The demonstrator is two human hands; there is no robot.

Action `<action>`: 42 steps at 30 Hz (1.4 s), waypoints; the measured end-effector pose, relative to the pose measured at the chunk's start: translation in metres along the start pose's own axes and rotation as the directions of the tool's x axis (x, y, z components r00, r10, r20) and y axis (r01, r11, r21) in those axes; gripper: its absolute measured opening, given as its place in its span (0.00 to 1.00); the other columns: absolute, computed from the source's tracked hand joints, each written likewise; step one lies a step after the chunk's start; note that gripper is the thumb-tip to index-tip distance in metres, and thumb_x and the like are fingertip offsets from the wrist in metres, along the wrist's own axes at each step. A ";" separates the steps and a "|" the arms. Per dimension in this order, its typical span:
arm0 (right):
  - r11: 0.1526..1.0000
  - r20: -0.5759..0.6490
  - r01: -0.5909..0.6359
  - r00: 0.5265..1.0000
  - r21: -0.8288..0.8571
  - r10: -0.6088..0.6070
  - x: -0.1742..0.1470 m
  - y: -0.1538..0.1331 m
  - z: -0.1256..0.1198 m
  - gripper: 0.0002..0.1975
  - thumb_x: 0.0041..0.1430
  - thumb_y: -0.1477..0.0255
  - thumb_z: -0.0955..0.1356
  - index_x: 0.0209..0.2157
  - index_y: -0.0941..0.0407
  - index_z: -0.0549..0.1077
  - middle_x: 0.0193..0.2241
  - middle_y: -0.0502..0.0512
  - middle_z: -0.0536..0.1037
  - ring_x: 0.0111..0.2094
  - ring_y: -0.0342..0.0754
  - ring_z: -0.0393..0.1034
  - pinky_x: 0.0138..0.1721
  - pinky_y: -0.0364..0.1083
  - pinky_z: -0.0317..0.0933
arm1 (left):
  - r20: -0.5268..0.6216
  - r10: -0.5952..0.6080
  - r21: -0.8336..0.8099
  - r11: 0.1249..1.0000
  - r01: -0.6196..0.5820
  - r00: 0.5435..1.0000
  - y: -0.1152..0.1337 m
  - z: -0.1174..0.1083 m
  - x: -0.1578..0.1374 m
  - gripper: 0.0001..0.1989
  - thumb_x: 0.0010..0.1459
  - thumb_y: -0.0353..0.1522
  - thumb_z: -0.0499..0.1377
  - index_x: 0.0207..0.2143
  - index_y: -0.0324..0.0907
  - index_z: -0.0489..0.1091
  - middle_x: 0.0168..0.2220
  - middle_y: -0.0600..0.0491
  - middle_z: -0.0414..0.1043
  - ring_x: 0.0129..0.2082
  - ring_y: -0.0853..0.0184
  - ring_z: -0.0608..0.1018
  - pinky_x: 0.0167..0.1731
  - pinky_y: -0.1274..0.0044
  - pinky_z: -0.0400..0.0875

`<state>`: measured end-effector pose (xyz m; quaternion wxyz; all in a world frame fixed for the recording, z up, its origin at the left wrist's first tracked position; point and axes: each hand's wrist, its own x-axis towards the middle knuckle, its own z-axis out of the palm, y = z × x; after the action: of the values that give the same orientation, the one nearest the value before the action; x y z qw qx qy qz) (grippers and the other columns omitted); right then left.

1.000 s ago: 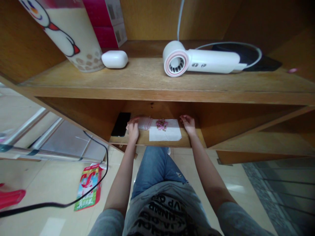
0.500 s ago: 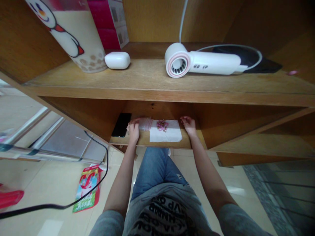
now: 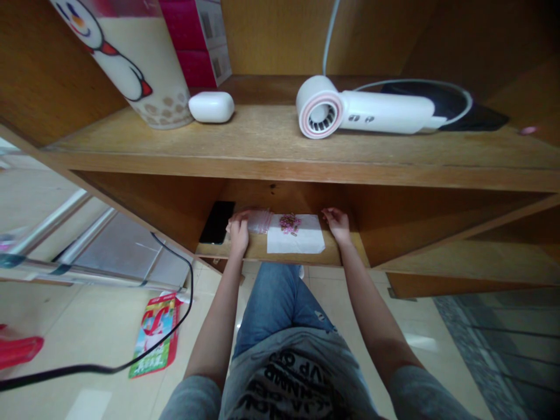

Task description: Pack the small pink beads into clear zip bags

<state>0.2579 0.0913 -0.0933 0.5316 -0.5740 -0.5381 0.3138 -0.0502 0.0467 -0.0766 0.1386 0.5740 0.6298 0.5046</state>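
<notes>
On the low wooden shelf [image 3: 341,254] a white paper sheet [image 3: 297,242] carries a small pile of pink beads [image 3: 289,222]. My left hand [image 3: 238,228] rests on clear plastic bags [image 3: 259,220] just left of the sheet, fingers curled on them. My right hand [image 3: 337,224] lies at the sheet's right edge, fingers loosely bent, nothing visibly in it. A black phone [image 3: 215,222] lies flat to the left of my left hand.
The upper shelf holds a white hair dryer [image 3: 363,111] with its cable, a white earbud case [image 3: 211,107], a large cup with a snowman print [image 3: 131,58] and pink boxes [image 3: 201,41]. A black cable [image 3: 131,361] and a colourful packet [image 3: 155,332] lie on the floor at left.
Both hands stay where they were on the low shelf; only the camera view has shifted slightly.
</notes>
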 end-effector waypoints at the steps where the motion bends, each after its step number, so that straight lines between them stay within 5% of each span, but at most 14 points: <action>1: 1.000 0.003 0.000 1.000 -0.003 0.000 0.000 0.000 0.000 0.15 0.48 0.59 0.65 0.24 0.58 0.71 0.21 0.52 0.73 0.23 0.44 0.64 0.26 0.43 0.56 | 0.001 -0.002 0.004 1.000 0.002 1.000 0.000 0.000 0.000 0.16 0.58 0.31 0.45 0.39 0.44 0.71 0.42 0.53 0.73 0.45 0.64 0.71 0.49 0.70 0.60; 42: 1.000 -0.006 -0.005 1.000 0.031 0.005 -0.002 -0.009 0.001 0.14 0.46 0.59 0.66 0.23 0.57 0.70 0.21 0.52 0.73 0.23 0.44 0.64 0.26 0.43 0.57 | -0.001 -0.010 0.002 1.000 0.010 1.000 0.001 0.000 -0.001 0.16 0.57 0.31 0.45 0.38 0.44 0.71 0.41 0.53 0.73 0.44 0.64 0.72 0.48 0.71 0.62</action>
<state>0.2539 0.0883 -0.0854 0.5412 -0.5680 -0.5301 0.3216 -0.0492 0.0461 -0.0762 0.1404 0.5706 0.6334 0.5035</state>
